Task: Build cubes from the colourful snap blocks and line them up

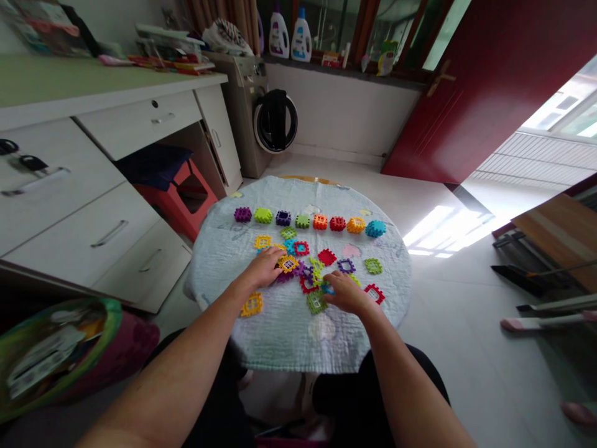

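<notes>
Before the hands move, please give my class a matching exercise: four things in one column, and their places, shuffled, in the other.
Things:
1. Left hand
2. Right hand
3. Blue block
4. Stool

Places:
A. Partly under the desk
B. By the nearest green tile
C. At the right end of the row of blocks
D. By a yellow tile with a window pattern

Right pairs: 1-D, 2-B, 3-C, 4-A
</notes>
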Demonstrator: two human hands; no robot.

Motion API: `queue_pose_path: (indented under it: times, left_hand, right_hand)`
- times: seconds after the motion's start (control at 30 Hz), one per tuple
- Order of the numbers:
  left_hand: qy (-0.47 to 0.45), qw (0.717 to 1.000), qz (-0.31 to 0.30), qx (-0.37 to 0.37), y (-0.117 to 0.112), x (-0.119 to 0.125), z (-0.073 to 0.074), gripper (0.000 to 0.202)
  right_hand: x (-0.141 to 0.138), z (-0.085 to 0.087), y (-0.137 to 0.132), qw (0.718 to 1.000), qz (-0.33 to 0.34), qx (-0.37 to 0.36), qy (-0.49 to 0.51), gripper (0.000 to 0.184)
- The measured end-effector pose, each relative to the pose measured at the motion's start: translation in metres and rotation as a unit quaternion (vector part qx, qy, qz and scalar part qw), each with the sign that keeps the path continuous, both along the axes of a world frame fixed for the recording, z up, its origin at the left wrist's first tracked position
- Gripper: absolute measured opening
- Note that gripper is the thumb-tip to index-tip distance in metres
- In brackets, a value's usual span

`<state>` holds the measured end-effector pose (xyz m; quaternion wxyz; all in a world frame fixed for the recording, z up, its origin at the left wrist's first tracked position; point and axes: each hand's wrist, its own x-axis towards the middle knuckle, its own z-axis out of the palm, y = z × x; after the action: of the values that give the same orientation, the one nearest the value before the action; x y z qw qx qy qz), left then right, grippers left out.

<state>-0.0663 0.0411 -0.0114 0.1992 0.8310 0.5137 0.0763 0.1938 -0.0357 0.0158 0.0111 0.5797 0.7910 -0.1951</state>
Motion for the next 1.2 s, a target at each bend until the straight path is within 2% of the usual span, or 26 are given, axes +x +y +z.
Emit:
queue_pose_path:
  times: [0.13,0.27,0.5,0.57,0.63,0.73,0.87,1.0,1.2]
  left_hand:
    - [-0.003,1.000,-0.014,-0.004,-0.002,0.002,0.008,0.049]
    - [0.036,0.999,-0.009,-0.016,-0.006,0.002,0.015,0.043]
    - [0.145,0.986,0.077,0.026,-0.009,-0.001,0.018,0.035]
    - [0.127,0.988,0.072,0.038,-0.009,0.001,0.017,0.036]
    - [0.078,0.995,0.035,0.049,-0.010,0.007,0.014,0.043]
    - [0.019,0.997,-0.018,0.069,-0.013,0.018,0.005,0.055]
    - [0.008,0.998,-0.022,0.066,-0.017,0.030,-0.006,0.048]
    - [-0.010,0.998,-0.012,0.058,-0.018,0.032,-0.004,0.043]
    - [-0.014,0.999,-0.009,0.052,-0.014,0.023,0.011,0.038]
  right_hand:
    - [0.004,0.001,0.005,1.000,0.013,-0.024,0.008,0.034]
    - [0.006,-0.001,0.009,1.000,0.003,-0.020,0.010,0.033]
    - [-0.010,-0.008,0.011,0.997,-0.020,0.049,0.048,0.032]
    - [-0.017,-0.010,0.013,0.995,-0.014,0.073,0.068,0.031]
    - [-0.025,-0.014,0.016,0.992,-0.009,0.093,0.086,0.034]
    - [-0.038,-0.024,0.020,0.988,-0.025,0.113,0.105,0.048]
    - [-0.054,-0.036,0.019,0.987,-0.053,0.107,0.108,0.061]
    - [-0.062,-0.039,0.014,0.988,-0.040,0.109,0.097,0.046]
    - [-0.061,-0.041,0.015,0.988,-0.023,0.133,0.074,0.031]
